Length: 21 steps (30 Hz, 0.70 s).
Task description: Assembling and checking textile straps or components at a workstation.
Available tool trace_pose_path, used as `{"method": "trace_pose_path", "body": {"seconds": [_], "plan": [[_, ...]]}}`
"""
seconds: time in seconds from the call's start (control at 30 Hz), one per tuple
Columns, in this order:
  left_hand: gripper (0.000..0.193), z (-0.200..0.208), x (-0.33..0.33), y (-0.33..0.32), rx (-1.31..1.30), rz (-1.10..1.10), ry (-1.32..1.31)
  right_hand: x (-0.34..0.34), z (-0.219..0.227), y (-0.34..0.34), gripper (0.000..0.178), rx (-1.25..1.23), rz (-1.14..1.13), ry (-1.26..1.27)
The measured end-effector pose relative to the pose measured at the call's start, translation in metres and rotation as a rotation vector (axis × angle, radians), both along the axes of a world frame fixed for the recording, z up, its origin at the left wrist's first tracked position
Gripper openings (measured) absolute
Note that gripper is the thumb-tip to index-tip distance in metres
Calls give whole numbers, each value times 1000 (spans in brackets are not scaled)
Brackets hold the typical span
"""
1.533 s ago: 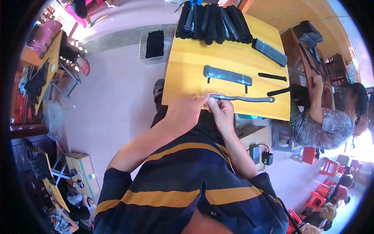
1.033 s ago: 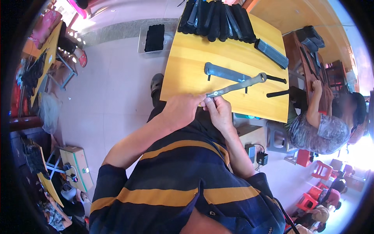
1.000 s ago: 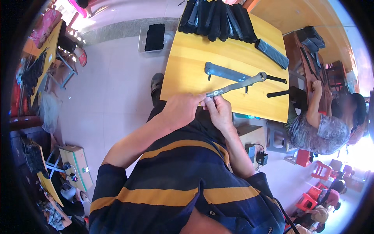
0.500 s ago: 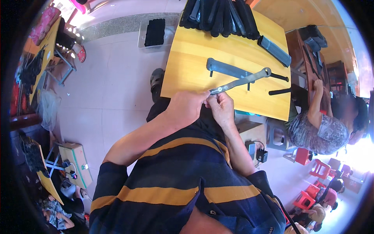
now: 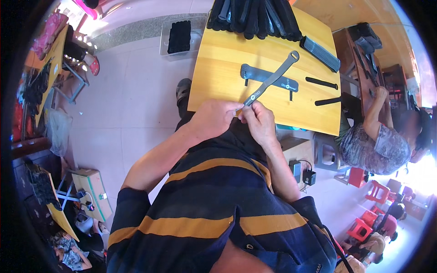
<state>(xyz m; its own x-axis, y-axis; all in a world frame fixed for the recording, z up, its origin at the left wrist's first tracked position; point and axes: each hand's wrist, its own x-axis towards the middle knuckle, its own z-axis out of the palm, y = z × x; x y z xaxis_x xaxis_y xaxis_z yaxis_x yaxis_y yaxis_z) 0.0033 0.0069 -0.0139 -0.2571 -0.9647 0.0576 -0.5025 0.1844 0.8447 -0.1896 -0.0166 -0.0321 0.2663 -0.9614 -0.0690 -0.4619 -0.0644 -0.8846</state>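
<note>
A dark grey strap with a looped slot at its far end slants up and away over the table. Its near end is pinched between my left hand and my right hand, both closed on it at the table's near edge. Beneath the strap, a wider blue-grey band lies flat, with short black tabs under its edge. Two short black straps, an upper one and a lower one, rest to the right of the band. My fingertips partly hide the held end.
On the yellow table, a pile of black straps lies at the back, beside a stack of grey strips. A clear bin with black pieces stands on the floor at left. A co-worker sits at right.
The held strap has swung counterclockwise, its looped end moving left and farther away, so more of the band and the upper black strap shows. My hands stay nearly in place.
</note>
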Motion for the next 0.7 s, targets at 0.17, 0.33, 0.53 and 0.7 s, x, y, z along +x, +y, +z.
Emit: {"method": "trace_pose_path", "body": {"seconds": [0.17,0.33,0.53,0.7], "plan": [[35,8,6,-7,241,-15,74,-5,4,-3,23,25,95,-84],[39,13,15,-14,495,-69,144,-7,6,-3,22,81,127,-89],[39,18,20,-17,441,-131,172,-16,0,-4,25,254,113,-303],[42,24,26,-21,561,-200,242,-21,-4,-4,25,333,164,-430]]}}
